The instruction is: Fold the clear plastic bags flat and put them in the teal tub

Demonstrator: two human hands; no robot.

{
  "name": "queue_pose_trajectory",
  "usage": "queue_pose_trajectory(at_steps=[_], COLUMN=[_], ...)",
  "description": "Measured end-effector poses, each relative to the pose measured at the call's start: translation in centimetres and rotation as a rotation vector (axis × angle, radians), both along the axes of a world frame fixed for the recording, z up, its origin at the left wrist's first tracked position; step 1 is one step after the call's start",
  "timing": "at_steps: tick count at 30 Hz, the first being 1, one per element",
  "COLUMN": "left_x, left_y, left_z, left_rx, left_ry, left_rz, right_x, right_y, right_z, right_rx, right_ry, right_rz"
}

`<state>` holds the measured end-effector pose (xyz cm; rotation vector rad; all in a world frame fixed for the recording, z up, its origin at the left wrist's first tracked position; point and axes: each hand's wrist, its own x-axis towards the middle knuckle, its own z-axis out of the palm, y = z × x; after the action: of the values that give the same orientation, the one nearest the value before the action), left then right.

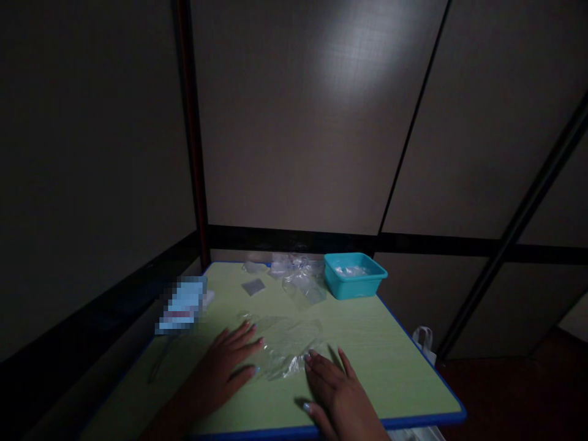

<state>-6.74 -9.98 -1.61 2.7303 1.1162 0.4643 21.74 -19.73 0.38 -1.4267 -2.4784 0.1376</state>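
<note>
A clear, wrinkled plastic bag (287,340) lies flat on the light green table (395,367). My left hand (220,367) rests at its left side with the fingers spread and the fingertips on or beside the plastic. At its lower right edge, my right hand (337,389) touches the plastic with its fingertips, thumb held apart. Neither hand grips anything. Behind the bag, more crumpled clear plastic (305,285) lies near the table's back edge, with a small grey square piece (253,286) to its left.
A turquoise basin (353,285) with clear plastic inside stands at the back right corner. A blurred light blue item (184,303) lies at the left edge. Panelled walls rise behind and to the left. A white bag handle (425,340) shows beyond the right edge.
</note>
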Motion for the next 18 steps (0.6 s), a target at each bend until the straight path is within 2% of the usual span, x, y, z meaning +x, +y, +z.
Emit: queue_pose_trajectory(at_steps=[5, 9, 12, 14, 18], left_x=[2.5, 3.6, 3.3, 3.0, 2.6], left_y=[-3.2, -4.9, -4.7, -4.4, -4.6], left_z=[1.2, 1.5, 0.8, 0.0, -1.3], left_rx=[-0.016, -0.082, -0.1, -0.08, 0.083], left_ry=[-0.007, 0.042, 0.096, 0.121, 0.081], left_rz=[-0.095, -0.168, -0.235, -0.285, -0.274], right_x=[-0.1, 1.0, 1.7, 1.9, 1.5], right_y=[-0.1, -0.4, -0.8, -1.1, -1.3], right_z=[-0.5, -2.1, -3.0, -3.3, -3.8], right_rx=[0.119, 0.374, 0.555, 0.618, 0.725], right_ry=[-0.017, -0.084, -0.134, -0.171, -0.232], right_rz=[0.007, 0.096, 0.159, 0.148, 0.109])
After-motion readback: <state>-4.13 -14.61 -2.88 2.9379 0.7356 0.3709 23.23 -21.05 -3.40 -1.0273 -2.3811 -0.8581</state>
